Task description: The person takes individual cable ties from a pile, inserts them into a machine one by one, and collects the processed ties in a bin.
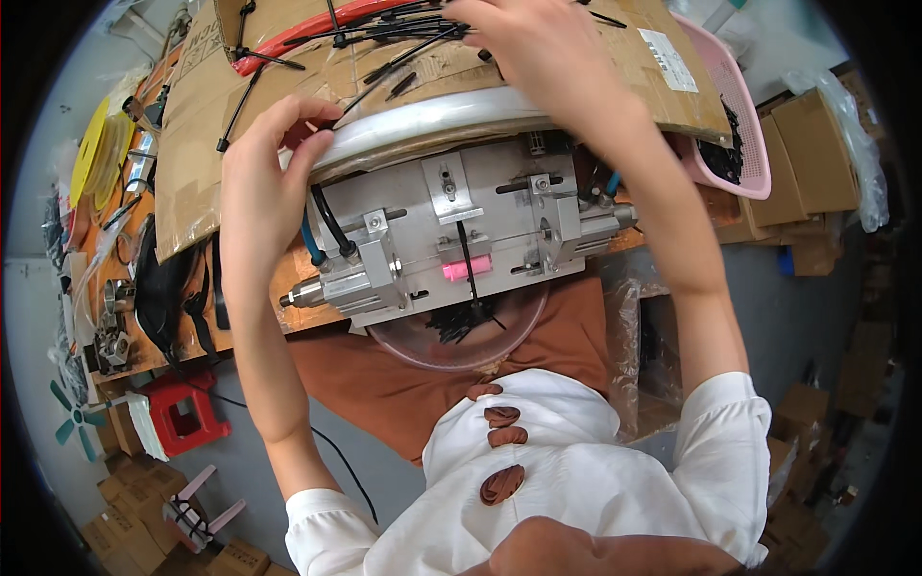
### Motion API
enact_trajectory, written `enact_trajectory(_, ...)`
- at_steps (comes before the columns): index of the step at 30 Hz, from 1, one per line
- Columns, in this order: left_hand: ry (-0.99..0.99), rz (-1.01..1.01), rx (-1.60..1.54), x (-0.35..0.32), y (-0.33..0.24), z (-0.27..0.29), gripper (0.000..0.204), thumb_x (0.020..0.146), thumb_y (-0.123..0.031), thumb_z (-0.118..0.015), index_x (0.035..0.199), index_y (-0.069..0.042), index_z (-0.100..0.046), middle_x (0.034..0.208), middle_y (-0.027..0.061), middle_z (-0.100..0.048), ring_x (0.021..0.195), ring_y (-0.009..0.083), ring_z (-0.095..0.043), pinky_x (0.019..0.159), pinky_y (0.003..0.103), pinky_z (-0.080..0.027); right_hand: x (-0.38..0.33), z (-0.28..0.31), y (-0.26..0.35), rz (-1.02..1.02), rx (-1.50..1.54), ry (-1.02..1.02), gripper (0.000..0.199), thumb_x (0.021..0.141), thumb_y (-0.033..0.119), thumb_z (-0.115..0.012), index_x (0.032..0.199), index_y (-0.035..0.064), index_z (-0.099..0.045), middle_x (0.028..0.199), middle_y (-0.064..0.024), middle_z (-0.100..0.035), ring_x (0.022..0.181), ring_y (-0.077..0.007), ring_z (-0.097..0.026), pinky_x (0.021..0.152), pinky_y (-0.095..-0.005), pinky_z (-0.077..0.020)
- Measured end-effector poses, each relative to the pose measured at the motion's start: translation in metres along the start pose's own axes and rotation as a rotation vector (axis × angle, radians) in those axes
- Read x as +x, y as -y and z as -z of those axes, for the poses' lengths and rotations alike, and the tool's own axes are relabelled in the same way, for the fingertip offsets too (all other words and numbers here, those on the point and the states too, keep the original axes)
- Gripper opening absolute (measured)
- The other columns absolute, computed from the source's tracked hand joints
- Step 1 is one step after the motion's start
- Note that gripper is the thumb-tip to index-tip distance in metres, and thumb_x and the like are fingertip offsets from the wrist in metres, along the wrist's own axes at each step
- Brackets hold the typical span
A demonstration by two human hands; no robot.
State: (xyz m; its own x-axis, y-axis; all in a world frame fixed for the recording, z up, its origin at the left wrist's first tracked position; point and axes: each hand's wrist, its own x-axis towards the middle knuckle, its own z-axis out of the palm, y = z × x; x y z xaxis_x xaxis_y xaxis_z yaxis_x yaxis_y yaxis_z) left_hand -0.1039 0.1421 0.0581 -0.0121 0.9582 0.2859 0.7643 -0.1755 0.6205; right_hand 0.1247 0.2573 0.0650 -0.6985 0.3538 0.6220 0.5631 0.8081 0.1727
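Note:
My left hand [264, 168] is at the left end of a pale, translucent rounded strip [432, 120] along the front edge of a cardboard sheet [202, 163]. Its curled fingers and thumb close on the end of a thin black rod [357, 100]. Slightly blurred, my right hand [543, 58] reaches over the strip to a pile of thin black rods [394, 29]; its fingers are bent together among them, and what they grip is hidden. In front of the cardboard stands a metal fixture [499, 197] with a pink piece [467, 268] and a black rod across its middle.
A clear bowl [403, 353] of black rods sits below the fixture, over my lap. To the right is a pink basket [754, 158] with black pieces. A red tube [317, 32] lies on the cardboard. On the left are a yellow spool [101, 154] and a red stool [187, 413].

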Motion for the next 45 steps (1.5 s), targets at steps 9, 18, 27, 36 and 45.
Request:
enact_trajectory(9,-0.077,-0.181,0.196,-0.147,-0.044,-0.093,0.069,0.072,0.005,-0.066,0.136,0.008,-0.041,0.095,0.0122,-0.055,0.084,0.0242,-0.051,0.077,0.034,-0.045,0.035,-0.003,-0.029,-0.267,0.511,0.015,0.01,0.085,0.002,-0.056,0.095,-0.0008,-0.06,0.079,-0.0165,-0.061,0.075,-0.0266,-0.061,0.069,-0.0351,-0.0486)
enact_trajectory(18,0.022,-0.117,0.387,-0.152,-0.05,-0.138,0.067,0.073,0.002,-0.059,0.137,0.009,-0.038,0.092,0.0089,-0.049,0.08,0.0217,-0.048,0.072,0.031,-0.045,-0.011,0.057,-0.003,-0.643,0.967,-0.251,0.017,0.086,0.003,-0.06,0.102,-0.001,-0.063,0.079,-0.0084,-0.063,0.068,-0.0122,-0.057,0.063,-0.0256,-0.0467)
enact_trajectory(27,-0.031,-0.178,0.376,-0.102,-0.032,-0.062,0.054,0.078,0.009,-0.059,0.13,-0.001,-0.052,0.09,0.011,-0.053,0.088,0.0256,-0.052,0.078,0.034,-0.044,-0.14,0.046,0.111,-0.419,0.778,-0.067,0.048,0.072,-0.007,-0.071,0.117,-0.0042,-0.056,0.091,-0.0155,-0.065,0.071,-0.0225,-0.062,0.058,-0.0302,-0.0503)
enact_trajectory(36,-0.055,0.065,0.364,0.012,0.078,0.052,0.029,0.086,0.001,-0.057,0.114,-0.007,-0.059,0.099,0.0132,-0.058,0.085,0.0225,-0.059,0.077,0.032,-0.048,-0.171,0.0,0.166,-0.399,0.759,0.142,0.072,0.073,0.0,-0.072,0.137,-0.0042,-0.04,0.064,-0.0075,-0.048,0.056,-0.0218,-0.05,0.052,-0.0347,-0.0434)
enact_trajectory(45,-0.388,-0.182,0.446,-0.085,-0.007,-0.013,0.069,0.072,0.01,-0.064,0.138,-0.002,-0.046,0.084,0.0079,-0.053,0.079,0.0212,-0.05,0.071,0.036,-0.042,-0.13,0.035,0.117,-0.213,0.581,0.221,0.053,0.078,0.007,-0.071,0.126,-0.0014,-0.052,0.07,-0.0081,-0.056,0.059,-0.0236,-0.056,0.051,-0.0339,-0.0474)
